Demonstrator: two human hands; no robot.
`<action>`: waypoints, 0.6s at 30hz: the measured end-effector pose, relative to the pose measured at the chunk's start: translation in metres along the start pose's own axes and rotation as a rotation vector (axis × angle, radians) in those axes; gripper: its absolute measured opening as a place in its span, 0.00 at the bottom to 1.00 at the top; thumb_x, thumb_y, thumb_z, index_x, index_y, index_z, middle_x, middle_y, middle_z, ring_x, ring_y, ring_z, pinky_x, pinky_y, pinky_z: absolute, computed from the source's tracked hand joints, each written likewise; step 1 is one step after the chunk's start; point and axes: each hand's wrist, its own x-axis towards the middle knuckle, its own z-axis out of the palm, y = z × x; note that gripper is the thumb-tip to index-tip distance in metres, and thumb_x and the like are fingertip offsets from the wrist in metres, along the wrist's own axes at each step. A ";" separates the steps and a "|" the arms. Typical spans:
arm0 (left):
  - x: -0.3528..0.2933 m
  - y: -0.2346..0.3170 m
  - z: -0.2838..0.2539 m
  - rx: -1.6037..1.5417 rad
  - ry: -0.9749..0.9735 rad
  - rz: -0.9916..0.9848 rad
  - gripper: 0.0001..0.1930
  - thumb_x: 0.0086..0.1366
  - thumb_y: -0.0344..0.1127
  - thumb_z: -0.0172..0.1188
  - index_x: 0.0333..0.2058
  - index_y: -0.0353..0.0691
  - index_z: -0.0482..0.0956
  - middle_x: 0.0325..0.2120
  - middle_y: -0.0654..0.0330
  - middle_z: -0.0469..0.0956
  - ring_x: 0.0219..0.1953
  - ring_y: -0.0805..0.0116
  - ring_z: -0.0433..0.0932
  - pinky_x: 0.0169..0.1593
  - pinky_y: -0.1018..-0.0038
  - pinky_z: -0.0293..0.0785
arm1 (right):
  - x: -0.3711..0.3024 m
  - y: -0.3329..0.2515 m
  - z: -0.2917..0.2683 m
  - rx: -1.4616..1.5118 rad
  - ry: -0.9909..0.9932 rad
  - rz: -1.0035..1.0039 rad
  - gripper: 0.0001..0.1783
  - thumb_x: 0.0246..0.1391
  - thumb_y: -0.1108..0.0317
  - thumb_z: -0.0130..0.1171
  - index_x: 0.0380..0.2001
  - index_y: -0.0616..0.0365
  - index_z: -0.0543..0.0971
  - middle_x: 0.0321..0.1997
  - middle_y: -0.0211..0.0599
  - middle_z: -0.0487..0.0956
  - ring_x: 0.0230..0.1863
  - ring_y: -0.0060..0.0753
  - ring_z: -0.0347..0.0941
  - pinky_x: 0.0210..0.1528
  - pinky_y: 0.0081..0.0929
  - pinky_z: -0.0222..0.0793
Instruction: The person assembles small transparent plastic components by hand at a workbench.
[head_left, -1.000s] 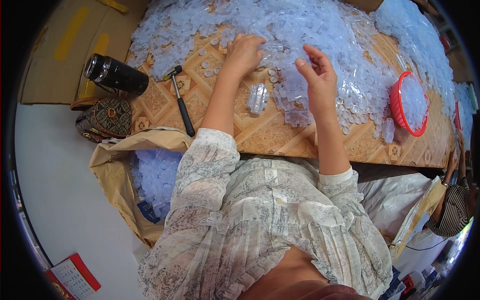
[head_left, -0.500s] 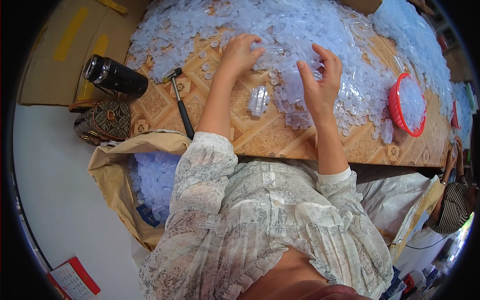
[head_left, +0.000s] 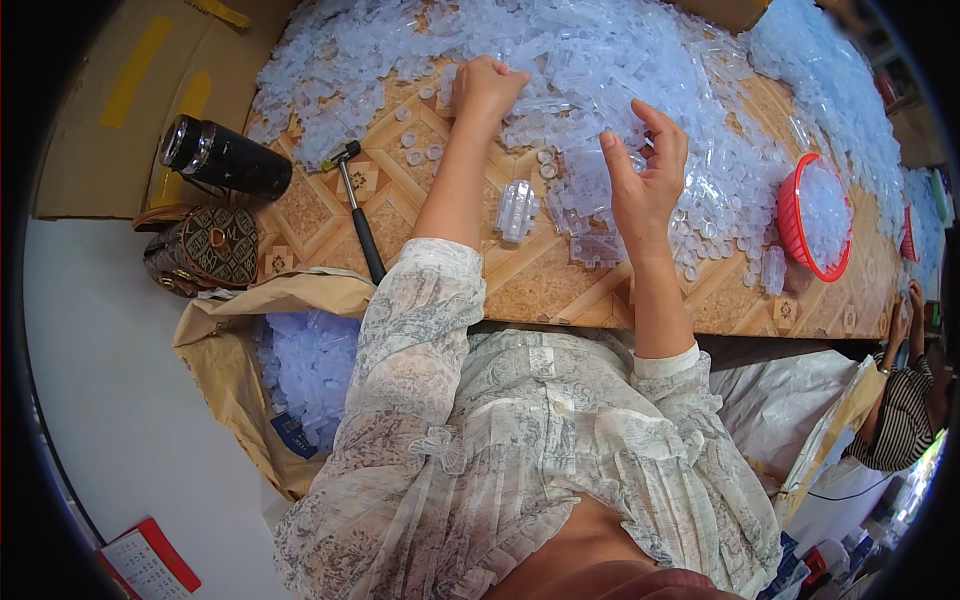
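Note:
A wide pile of small clear plastic pieces (head_left: 590, 80) covers the far side of the table. At the pile's left edge, my left hand (head_left: 487, 90) is closed in a pinch; whatever sits between the fingertips is hidden. Over the near part of the pile is my right hand (head_left: 645, 175), its thumb and fingers apart and nothing seen between them. Between my hands, closer to me, a clear plastic block of joined pieces (head_left: 517, 211) lies on the table. Small clear round caps (head_left: 545, 163) are scattered beside it.
To the left lie a hammer (head_left: 361, 215), a black flask (head_left: 228, 158) and a patterned bag (head_left: 203, 250). An open paper sack (head_left: 215, 385) below holds more pieces. A red basket (head_left: 793, 225) of pieces stands right. Another person's arms (head_left: 905, 325) show at far right.
My left hand has shifted slightly right, and its spread fingers have come together in a pinch. The right hand stays nearly in place, fingers still apart.

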 end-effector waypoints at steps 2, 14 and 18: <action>0.003 -0.006 -0.003 -0.473 -0.112 -0.077 0.13 0.49 0.40 0.69 0.25 0.38 0.77 0.29 0.57 0.80 0.32 0.64 0.78 0.38 0.72 0.74 | -0.001 -0.001 -0.001 0.006 0.003 0.013 0.22 0.46 0.66 0.65 0.46 0.56 0.74 0.47 0.39 0.70 0.46 0.35 0.66 0.47 0.29 0.65; -0.050 0.003 -0.043 -1.489 -0.702 0.064 0.13 0.64 0.29 0.54 0.47 0.40 0.68 0.43 0.46 0.77 0.42 0.56 0.79 0.47 0.65 0.78 | -0.001 0.000 0.010 0.556 0.001 0.347 0.24 0.49 0.70 0.64 0.50 0.61 0.72 0.48 0.35 0.70 0.47 0.25 0.66 0.45 0.20 0.66; -0.076 0.027 -0.037 -1.568 -0.604 -0.013 0.14 0.66 0.27 0.47 0.51 0.40 0.66 0.39 0.49 0.77 0.40 0.57 0.80 0.42 0.64 0.80 | -0.001 -0.020 0.015 0.787 -0.068 0.375 0.25 0.50 0.72 0.63 0.52 0.65 0.70 0.50 0.36 0.69 0.48 0.25 0.67 0.47 0.22 0.67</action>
